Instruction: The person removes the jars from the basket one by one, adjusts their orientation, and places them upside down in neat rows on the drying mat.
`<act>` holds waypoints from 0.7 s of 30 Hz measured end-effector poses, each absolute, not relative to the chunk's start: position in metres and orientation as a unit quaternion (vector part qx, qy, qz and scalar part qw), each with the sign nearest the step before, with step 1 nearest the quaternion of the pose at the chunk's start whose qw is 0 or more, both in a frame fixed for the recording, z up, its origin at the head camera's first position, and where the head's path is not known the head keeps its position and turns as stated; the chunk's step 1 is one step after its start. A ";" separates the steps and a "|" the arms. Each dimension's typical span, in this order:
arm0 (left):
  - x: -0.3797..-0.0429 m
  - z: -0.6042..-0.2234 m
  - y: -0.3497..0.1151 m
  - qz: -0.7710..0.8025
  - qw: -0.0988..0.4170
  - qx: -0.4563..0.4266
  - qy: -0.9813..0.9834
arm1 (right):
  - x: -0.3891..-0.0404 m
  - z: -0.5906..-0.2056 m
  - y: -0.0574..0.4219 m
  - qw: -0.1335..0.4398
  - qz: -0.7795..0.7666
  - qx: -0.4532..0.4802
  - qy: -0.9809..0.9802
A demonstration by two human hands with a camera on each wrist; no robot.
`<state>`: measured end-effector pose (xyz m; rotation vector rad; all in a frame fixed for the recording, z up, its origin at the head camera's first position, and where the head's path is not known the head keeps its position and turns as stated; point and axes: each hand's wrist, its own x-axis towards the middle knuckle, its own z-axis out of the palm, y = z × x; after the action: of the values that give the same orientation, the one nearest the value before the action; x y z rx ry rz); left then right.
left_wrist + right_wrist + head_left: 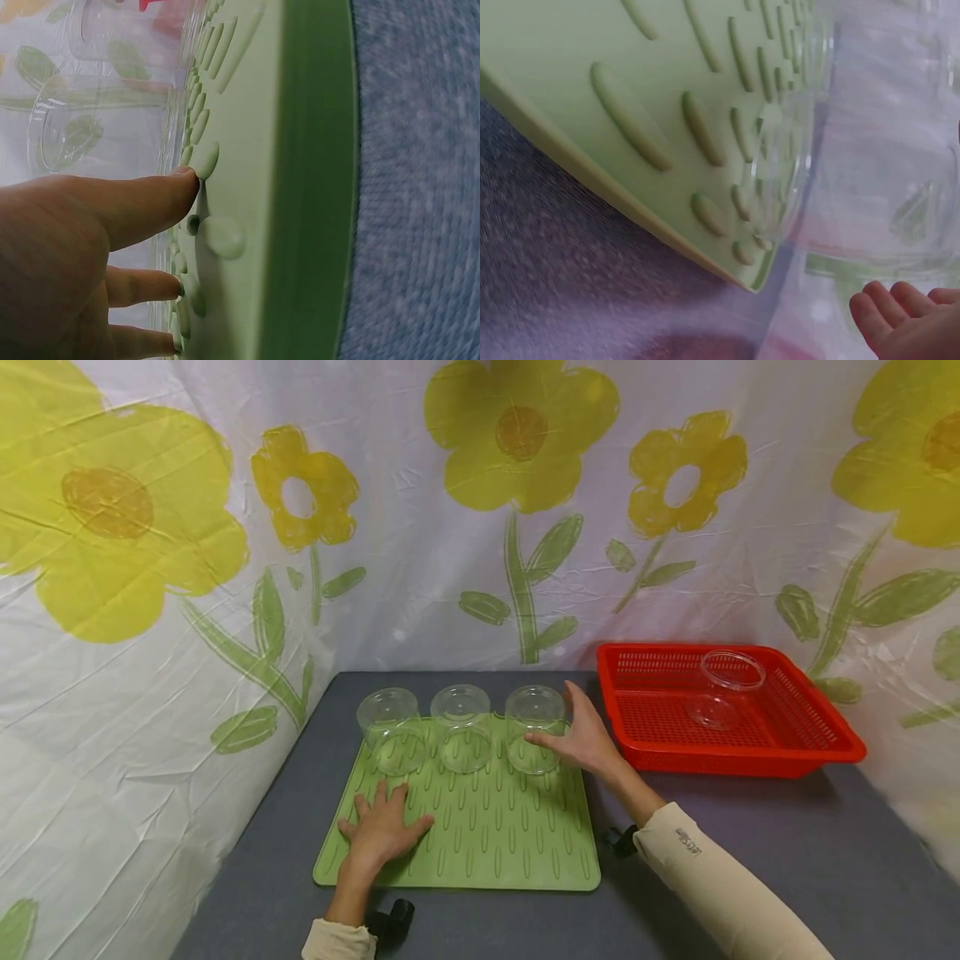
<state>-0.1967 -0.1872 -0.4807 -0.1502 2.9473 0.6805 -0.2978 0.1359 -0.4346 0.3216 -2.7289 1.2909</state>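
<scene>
Three clear plastic cups stand in a row along the far side of a green ridged mat [487, 852]: a left cup [392, 727], a middle cup [461, 727] and a right cup [528, 714]. With fingers spread, my left hand [380, 831] rests on the mat's near left part, its fingertips touching the surface in the left wrist view. My right hand [587, 737] is beside the right cup, thumb in front and fingers along its right side. In the right wrist view the fingers [889, 311] look straight and a little apart from the cup wall.
A red plastic basket [738, 764] stands on the grey table [262, 893] at the right, with another clear cup [733, 681] inside it. A white curtain [405, 568] with yellow flowers hangs behind and along the sides.
</scene>
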 end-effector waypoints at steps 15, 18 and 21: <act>-0.195 -0.479 -0.186 0.227 0.054 -0.052 0.971 | -0.296 -0.412 0.165 0.136 0.480 0.103 -0.861; -0.196 -0.480 -0.186 0.225 0.053 -0.051 0.972 | -0.298 -0.410 0.175 0.163 0.478 0.088 -0.858; -0.196 -0.480 -0.186 0.223 0.053 -0.050 0.972 | -0.300 -0.409 0.185 0.191 0.476 0.070 -0.856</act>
<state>-0.1963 -0.1859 -0.4800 -0.1521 2.9554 0.6780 -0.2999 0.1852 -0.4094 0.1979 -2.4032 1.3358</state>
